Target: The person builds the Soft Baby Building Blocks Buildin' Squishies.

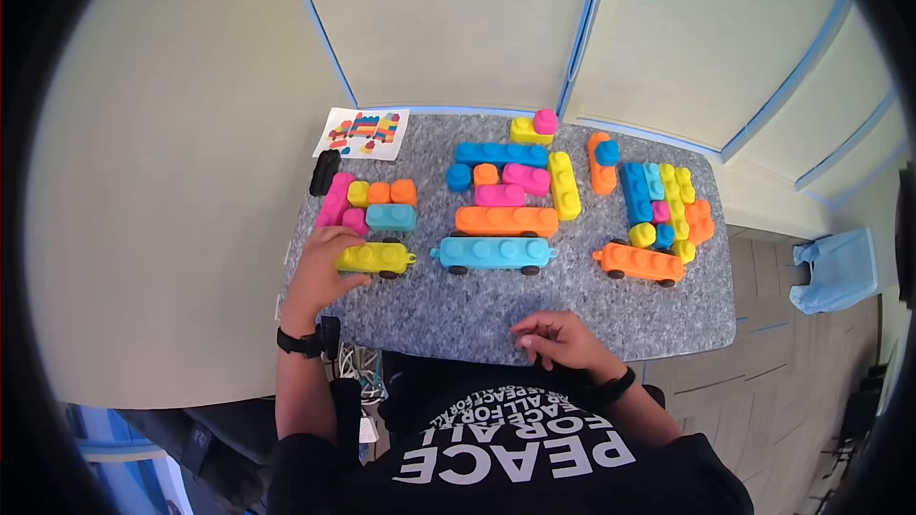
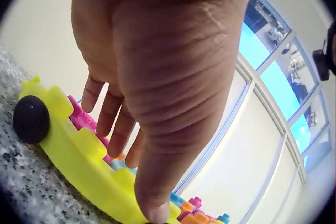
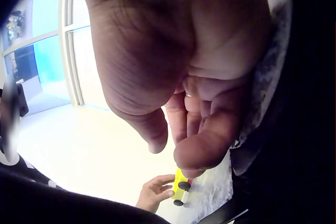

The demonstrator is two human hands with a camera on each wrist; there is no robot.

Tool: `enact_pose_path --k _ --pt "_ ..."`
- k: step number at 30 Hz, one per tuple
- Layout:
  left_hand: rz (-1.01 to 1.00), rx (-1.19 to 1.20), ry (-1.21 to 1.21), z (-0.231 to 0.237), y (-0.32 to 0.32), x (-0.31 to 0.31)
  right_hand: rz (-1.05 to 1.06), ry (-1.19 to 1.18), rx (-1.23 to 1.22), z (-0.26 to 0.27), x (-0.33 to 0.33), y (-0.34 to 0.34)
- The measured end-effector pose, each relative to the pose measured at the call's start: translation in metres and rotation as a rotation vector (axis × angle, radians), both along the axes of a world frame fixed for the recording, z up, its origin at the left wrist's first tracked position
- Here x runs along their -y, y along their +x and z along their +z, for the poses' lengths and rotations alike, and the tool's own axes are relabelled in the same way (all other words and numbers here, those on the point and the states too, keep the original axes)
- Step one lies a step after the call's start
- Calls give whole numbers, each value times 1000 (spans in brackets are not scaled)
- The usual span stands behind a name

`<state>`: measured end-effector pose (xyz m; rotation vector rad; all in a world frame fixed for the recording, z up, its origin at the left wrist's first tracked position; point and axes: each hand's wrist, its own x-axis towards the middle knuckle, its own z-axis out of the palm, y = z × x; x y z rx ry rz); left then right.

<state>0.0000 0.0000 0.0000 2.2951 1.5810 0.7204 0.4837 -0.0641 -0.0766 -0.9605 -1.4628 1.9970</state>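
Note:
My left hand (image 1: pixel 322 257) is at the left end of a yellow wheeled toy wagon base (image 1: pixel 374 257). In the left wrist view its thumb (image 2: pixel 157 209) lies against the studded yellow base (image 2: pixel 79 155), while the other fingers reach loosely past the far side. Pink bricks (image 1: pixel 336 198) lie just beyond those fingers. My right hand (image 1: pixel 563 339) is at the table's near edge, its fingers loosely curled and holding nothing. Between and beyond the hands stand a light blue wagon base (image 1: pixel 496 253) and an orange wagon base (image 1: pixel 641 262).
A long orange brick (image 1: pixel 506 220) and several coloured bricks lie behind the blue base. Another brick group, including a tall blue one (image 1: pixel 636 193), lies behind the orange base. A picture sheet (image 1: pixel 363 133) and a black object (image 1: pixel 324 173) are at the back left.

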Motion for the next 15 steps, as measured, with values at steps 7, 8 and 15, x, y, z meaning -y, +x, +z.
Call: enact_pose_path --k 7,8,15 --pt "48 -97 -43 -17 -8 -3 -5 0 18 8 0 -1" --pt "41 -120 -33 -19 -10 -3 -7 3 14 7 0 -2" --pt "-53 163 -26 33 37 21 -38 -25 -104 -4 -2 2"
